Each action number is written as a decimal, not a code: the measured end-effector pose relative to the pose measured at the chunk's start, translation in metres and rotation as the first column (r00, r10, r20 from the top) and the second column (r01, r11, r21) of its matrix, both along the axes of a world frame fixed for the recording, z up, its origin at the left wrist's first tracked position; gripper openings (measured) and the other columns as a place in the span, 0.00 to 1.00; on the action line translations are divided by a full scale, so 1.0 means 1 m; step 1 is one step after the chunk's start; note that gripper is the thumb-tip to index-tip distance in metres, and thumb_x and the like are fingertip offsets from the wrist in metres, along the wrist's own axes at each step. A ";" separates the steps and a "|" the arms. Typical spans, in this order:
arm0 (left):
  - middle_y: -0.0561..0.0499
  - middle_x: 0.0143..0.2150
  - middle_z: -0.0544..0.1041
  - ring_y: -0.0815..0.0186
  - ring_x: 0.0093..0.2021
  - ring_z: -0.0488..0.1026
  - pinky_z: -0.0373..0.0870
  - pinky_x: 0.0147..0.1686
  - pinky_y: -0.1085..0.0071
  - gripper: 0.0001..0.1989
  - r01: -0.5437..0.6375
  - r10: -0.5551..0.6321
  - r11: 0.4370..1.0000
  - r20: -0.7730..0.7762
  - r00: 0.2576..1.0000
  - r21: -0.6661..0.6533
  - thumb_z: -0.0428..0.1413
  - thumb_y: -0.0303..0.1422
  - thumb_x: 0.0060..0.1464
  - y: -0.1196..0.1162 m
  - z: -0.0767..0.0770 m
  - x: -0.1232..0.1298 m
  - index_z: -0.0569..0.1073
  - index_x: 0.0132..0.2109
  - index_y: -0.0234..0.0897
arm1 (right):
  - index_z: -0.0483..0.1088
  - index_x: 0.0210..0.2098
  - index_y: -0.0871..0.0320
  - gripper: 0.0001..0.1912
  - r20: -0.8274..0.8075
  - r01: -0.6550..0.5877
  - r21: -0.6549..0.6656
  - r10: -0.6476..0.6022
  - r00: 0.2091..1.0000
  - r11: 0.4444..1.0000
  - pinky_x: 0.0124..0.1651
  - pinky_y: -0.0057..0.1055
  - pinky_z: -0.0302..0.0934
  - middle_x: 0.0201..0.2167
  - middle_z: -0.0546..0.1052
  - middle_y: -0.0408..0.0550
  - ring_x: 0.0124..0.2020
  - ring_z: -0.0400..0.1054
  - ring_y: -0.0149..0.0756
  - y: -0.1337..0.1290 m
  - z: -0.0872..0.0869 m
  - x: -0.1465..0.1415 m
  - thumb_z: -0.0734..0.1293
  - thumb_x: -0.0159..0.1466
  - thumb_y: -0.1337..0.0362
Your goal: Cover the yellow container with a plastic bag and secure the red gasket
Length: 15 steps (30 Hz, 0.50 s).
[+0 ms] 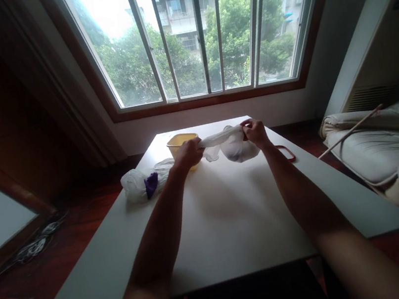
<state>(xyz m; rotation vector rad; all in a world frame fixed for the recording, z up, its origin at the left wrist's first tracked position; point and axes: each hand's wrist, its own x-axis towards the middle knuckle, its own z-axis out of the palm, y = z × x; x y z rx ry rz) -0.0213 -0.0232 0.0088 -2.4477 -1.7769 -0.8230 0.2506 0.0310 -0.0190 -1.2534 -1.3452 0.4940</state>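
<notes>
At twelve o'clock from the middle of the white table (230,230), I see a translucent white plastic bag (220,138) stretched between the left hand (189,153), closed around one end, and the right hand (256,133), pinching the other. A yellow plastic tub (176,145) stands at eleven, just beyond the left hand. I judge the step to be spreading the bag, the next move calling for even tension, since its lower part bulges over something I cannot identify.

No lettering, label, brand name, number or sign can be read anywhere in view.
</notes>
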 end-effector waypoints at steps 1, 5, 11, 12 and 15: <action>0.42 0.40 0.81 0.56 0.39 0.76 0.67 0.36 0.68 0.12 -0.019 0.019 1.000 -0.003 1.000 -0.005 0.54 0.35 0.59 0.001 0.000 -0.001 0.78 0.44 0.36 | 0.76 0.42 0.63 0.14 -0.032 0.030 -0.003 -0.030 0.999 1.000 0.26 0.31 0.71 0.34 0.80 0.53 0.25 0.74 0.36 0.005 -0.002 0.004 0.64 0.60 0.66; 0.41 0.47 0.81 0.55 0.44 0.77 0.70 0.42 0.65 0.16 -0.031 0.031 1.000 0.065 0.997 -0.001 0.54 0.39 0.61 0.005 -0.005 -0.003 0.76 0.51 0.36 | 0.77 0.47 0.66 0.19 -0.039 0.141 0.010 -0.141 0.989 0.990 0.39 0.36 0.74 0.43 0.81 0.60 0.34 0.78 0.41 0.018 -0.009 0.021 0.61 0.62 0.67; 0.38 0.67 0.67 0.49 0.59 0.72 0.68 0.57 0.58 0.29 -0.089 0.082 0.995 0.117 0.990 0.050 0.55 0.38 0.62 0.013 -0.016 -0.009 0.63 0.68 0.38 | 0.76 0.51 0.67 0.21 0.179 0.364 0.050 -0.367 0.913 0.930 0.55 0.36 0.67 0.48 0.81 0.63 0.51 0.74 0.49 0.018 -0.008 0.041 0.60 0.63 0.68; 0.38 0.69 0.65 0.48 0.61 0.71 0.67 0.58 0.57 0.30 -0.096 0.092 0.995 0.116 0.989 0.035 0.55 0.37 0.62 0.014 -0.017 -0.010 0.61 0.69 0.38 | 0.76 0.53 0.67 0.22 0.212 0.366 0.052 -0.368 0.905 0.929 0.56 0.36 0.66 0.49 0.80 0.63 0.52 0.74 0.49 0.018 -0.010 0.044 0.60 0.63 0.67; 0.36 0.72 0.60 0.46 0.65 0.67 0.64 0.61 0.56 0.33 -0.116 0.121 0.992 0.111 0.986 -0.047 0.55 0.38 0.62 0.019 -0.022 -0.014 0.57 0.71 0.37 | 0.71 0.58 0.69 0.25 0.309 0.391 0.039 -0.383 0.870 0.919 0.59 0.39 0.64 0.54 0.77 0.65 0.55 0.71 0.51 0.022 -0.019 0.051 0.61 0.64 0.65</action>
